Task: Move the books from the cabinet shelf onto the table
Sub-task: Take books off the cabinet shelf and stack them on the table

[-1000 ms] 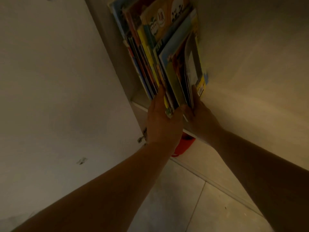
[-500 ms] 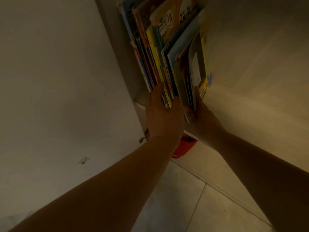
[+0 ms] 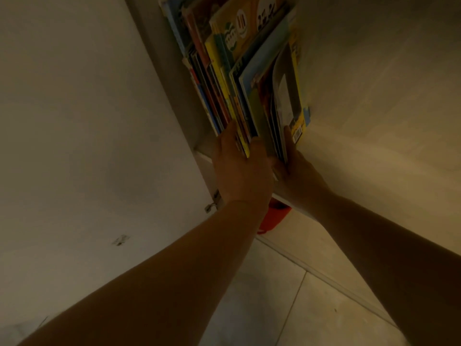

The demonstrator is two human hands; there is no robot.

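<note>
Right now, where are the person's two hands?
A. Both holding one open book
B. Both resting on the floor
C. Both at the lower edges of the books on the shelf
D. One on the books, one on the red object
C: the left hand and the right hand both grip the lower edges of the books standing on the shelf.
</note>
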